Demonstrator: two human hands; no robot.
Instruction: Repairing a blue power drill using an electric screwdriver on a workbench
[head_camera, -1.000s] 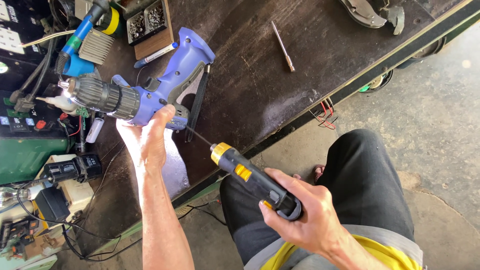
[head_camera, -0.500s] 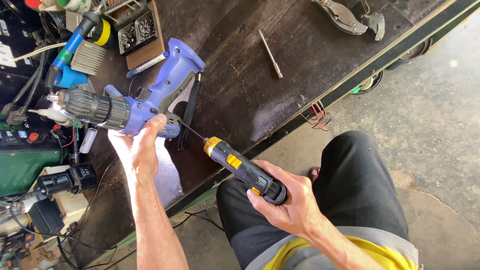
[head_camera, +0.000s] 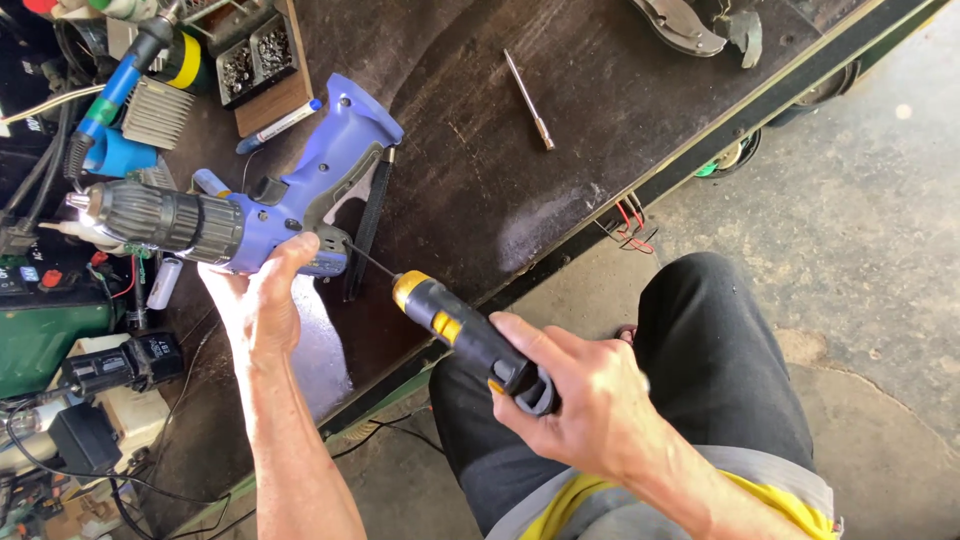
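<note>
My left hand (head_camera: 262, 302) grips a purple and grey cordless drill (head_camera: 250, 205) from below, holding it on its side above the dark workbench (head_camera: 560, 160). The drill's black chuck points left. My right hand (head_camera: 575, 395) is closed on the black and yellow handle of a screwdriver (head_camera: 470, 335). The thin shaft of the screwdriver reaches up-left, and its tip touches the drill's body near the trigger.
A loose metal bit (head_camera: 528, 100) lies on the bench top. A blue soldering tool (head_camera: 110, 95), a tray of small screws (head_camera: 250, 55), a pen (head_camera: 280, 125), wires and a green box (head_camera: 50, 335) crowd the left side. Pliers (head_camera: 690, 25) lie at the far edge. My knee (head_camera: 720, 330) is below.
The drill and my left hand have stayed nearly in place. My right hand has brought the screwdriver's tip up against the drill's body.
</note>
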